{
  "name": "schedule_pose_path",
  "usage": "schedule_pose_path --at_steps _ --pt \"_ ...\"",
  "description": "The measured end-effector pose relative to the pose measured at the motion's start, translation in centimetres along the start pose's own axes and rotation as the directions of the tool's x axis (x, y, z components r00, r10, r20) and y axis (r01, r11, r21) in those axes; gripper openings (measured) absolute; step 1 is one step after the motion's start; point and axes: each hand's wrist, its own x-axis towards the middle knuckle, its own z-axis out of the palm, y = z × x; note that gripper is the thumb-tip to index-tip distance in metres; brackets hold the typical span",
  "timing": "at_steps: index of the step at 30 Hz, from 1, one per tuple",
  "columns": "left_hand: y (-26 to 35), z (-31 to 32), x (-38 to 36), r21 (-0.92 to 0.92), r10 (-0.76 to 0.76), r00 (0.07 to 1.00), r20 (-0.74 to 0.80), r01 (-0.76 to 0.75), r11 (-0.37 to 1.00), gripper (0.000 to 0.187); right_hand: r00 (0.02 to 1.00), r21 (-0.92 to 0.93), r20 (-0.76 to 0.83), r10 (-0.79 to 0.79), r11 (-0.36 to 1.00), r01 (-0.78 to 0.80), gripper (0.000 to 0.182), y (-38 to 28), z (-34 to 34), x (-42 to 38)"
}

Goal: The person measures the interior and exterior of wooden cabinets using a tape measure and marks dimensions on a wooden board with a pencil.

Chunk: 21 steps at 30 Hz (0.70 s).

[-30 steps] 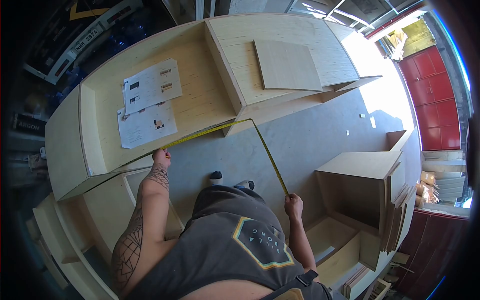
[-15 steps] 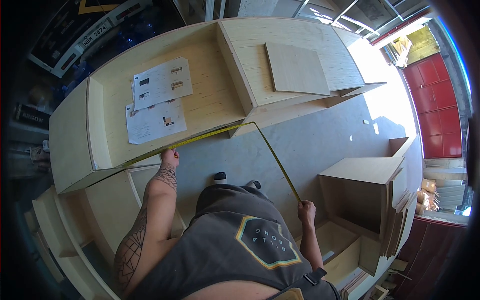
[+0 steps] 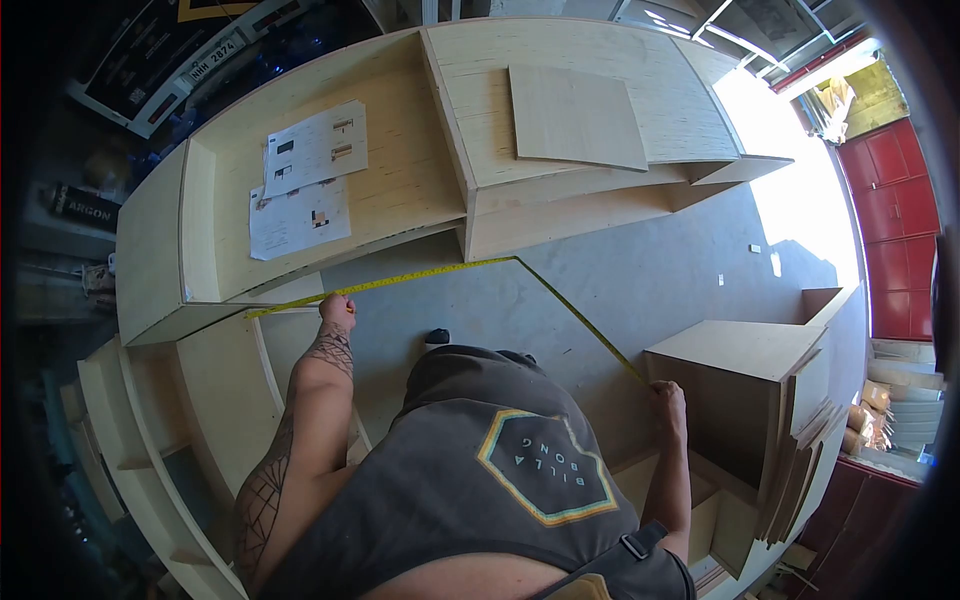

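Observation:
A yellow tape measure (image 3: 430, 272) stretches between my two hands, its blade kinked sharply between them. My left hand (image 3: 338, 312) is closed on the blade, with a short free end sticking out past the fist to the left. My right hand (image 3: 668, 398), out to the right, is closed on the other end; any case is hidden in the fist. Ahead of the blade stands a long plywood cabinet (image 3: 400, 205) with a raised rim. Two printed drawing sheets (image 3: 300, 225) lie on it, and a loose plywood panel (image 3: 580, 118) rests farther right.
At the right stands an open plywood box (image 3: 730, 345) with thin boards (image 3: 800, 450) leaning on its side. More plywood carcasses (image 3: 225, 370) are at the lower left. Grey floor (image 3: 600, 270) lies between. A vehicle (image 3: 170, 70) and red doors (image 3: 890, 230) stand beyond.
My right hand has moved right and slightly up, drawing the tape's right part outward. The blade has come off the cabinet's front edge toward me. The view has shifted a little.

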Motion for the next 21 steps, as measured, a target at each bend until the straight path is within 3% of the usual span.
schedule_pose_path --at_steps 5,12,14,21 --pt "-1.2 0.5 -5.9 -0.021 0.054 0.995 -0.083 -0.056 0.998 0.010 0.988 -0.005 0.039 -0.148 0.989 0.148 0.023 5.3 -3.6 3.7" --pt "-1.8 -0.4 -9.5 0.080 0.184 0.982 -0.045 -0.180 0.980 0.010 0.974 0.042 0.052 -0.219 0.975 0.217 0.025 12.8 -8.3 7.0" --pt "-2.1 -0.8 -10.1 0.101 0.206 0.976 -0.064 -0.199 0.975 0.010 0.984 0.063 0.081 -0.158 0.986 0.153 0.026 11.8 -11.3 6.8" --pt "-1.0 -0.1 -17.8 0.138 0.286 0.948 -0.141 -0.267 0.954 0.016 0.949 0.041 0.130 -0.287 0.958 0.284 0.026 18.9 -11.3 12.1"
